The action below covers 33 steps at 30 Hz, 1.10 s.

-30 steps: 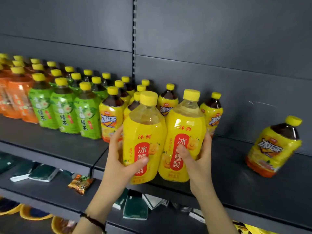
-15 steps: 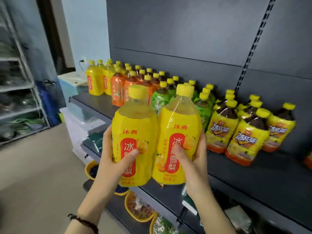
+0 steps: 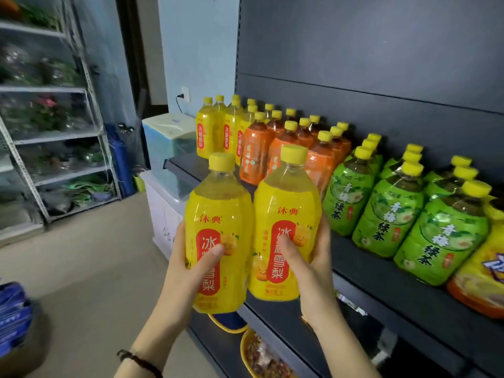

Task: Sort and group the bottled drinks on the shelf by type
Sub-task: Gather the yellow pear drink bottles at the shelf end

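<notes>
My left hand (image 3: pixel 188 268) grips one yellow pear-drink bottle (image 3: pixel 218 214) and my right hand (image 3: pixel 311 263) grips a second yellow pear-drink bottle (image 3: pixel 289 203). I hold both upright, side by side, in front of the dark shelf (image 3: pixel 381 285). On the shelf stand rows of bottles with yellow caps: more yellow pear drinks (image 3: pixel 207 126) at the far left end, then orange-labelled bottles (image 3: pixel 256 148), then green tea bottles (image 3: pixel 351 192). A yellow iced-tea bottle (image 3: pixel 482 274) shows at the right edge.
A white and blue cabinet (image 3: pixel 169 148) stands past the shelf's left end. A metal rack (image 3: pixel 49 132) with bagged goods lines the left wall. Below, lower shelves hold yellow bowls (image 3: pixel 259 350) of snacks. Blue packets (image 3: pixel 13 317) lie at the bottom left.
My view has swung left along the shelf, with both bottles carried that way. The orange and yellow groups are now closer, and the iced-tea bottles have slid to the right edge.
</notes>
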Each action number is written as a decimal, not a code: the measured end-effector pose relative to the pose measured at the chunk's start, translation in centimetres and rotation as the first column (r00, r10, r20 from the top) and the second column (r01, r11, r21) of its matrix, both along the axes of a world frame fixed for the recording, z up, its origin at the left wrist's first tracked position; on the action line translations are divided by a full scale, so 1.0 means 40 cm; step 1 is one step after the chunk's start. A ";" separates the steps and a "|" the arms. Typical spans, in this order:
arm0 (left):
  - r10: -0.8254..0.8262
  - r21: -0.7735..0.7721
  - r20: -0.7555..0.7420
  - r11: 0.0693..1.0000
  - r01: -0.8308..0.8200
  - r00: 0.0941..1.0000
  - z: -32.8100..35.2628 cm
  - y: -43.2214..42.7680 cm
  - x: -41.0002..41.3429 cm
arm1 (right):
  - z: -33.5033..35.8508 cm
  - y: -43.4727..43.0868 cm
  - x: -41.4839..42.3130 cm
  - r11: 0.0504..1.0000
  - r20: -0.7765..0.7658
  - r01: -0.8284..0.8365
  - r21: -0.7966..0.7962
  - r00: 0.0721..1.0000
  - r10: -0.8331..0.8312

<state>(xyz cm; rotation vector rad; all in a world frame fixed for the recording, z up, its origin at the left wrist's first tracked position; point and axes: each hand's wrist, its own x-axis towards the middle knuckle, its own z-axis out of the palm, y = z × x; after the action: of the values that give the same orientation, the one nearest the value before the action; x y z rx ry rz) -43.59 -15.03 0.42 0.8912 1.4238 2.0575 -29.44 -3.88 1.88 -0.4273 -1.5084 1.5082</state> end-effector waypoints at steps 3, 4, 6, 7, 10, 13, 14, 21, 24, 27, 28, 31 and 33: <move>0.016 -0.022 0.025 1.000 -0.016 1.000 -0.022 0.067 -0.133 | -0.012 0.068 -0.131 1.000 -0.001 -0.001 0.004 1.000 0.001; 0.015 -0.025 0.034 1.000 -0.014 0.999 -0.025 0.094 -0.184 | -0.013 0.094 -0.179 1.000 -0.006 0.000 0.005 1.000 0.000; 0.002 -0.033 0.042 0.999 0.000 0.999 -0.022 0.152 -0.288 | -0.011 0.151 -0.284 1.000 -0.019 0.003 0.002 1.000 -0.003; -0.003 -0.036 0.039 0.999 0.004 0.999 -0.016 0.180 -0.340 | -0.006 0.178 -0.336 1.000 -0.027 0.006 0.004 1.000 -0.006; -0.014 -0.048 0.005 0.999 0.014 1.000 0.009 0.259 -0.490 | 0.011 0.246 -0.481 0.999 -0.032 0.026 0.032 0.999 -0.025; -0.006 -0.062 0.007 0.998 0.006 1.000 0.003 0.316 -0.606 | 0.013 0.292 -0.593 1.000 -0.027 0.018 0.017 0.999 -0.017; -0.012 -0.059 0.025 0.998 0.013 1.000 -0.002 0.332 -0.638 | 0.013 0.305 -0.620 1.000 -0.014 0.019 0.010 1.000 -0.019; -0.114 -0.052 0.075 0.992 0.118 0.991 -0.029 0.474 -0.838 | -0.002 0.389 -0.794 0.990 0.027 0.133 0.040 0.991 -0.135; -0.216 -0.016 0.087 0.976 0.218 0.973 -0.032 0.557 -0.923 | -0.025 0.419 -0.860 0.960 0.040 0.276 0.040 0.960 -0.277; -0.363 -0.034 0.095 0.929 0.367 0.927 -0.030 0.646 -0.997 | -0.046 0.449 -0.921 0.893 0.054 0.448 0.040 0.891 -0.450; -0.414 -0.042 0.088 0.907 0.418 0.906 -0.030 0.674 -1.017 | -0.054 0.459 -0.939 0.863 0.064 0.504 0.048 0.860 -0.506; -0.536 -0.056 0.046 0.841 0.538 0.843 -0.041 0.745 -1.056 | -0.085 0.487 -0.975 0.748 0.092 0.660 0.070 0.742 -0.664; -0.615 -0.075 0.007 0.786 0.613 0.789 -0.052 0.776 -1.078 | -0.097 0.497 -0.990 0.683 0.128 0.725 0.095 0.671 -0.730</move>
<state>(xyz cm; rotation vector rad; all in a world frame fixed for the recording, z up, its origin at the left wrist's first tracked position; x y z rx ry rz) -86.69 16.00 -1.67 1.1591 1.0149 1.4900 -69.06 15.99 -2.02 -1.0160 -1.2377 0.8070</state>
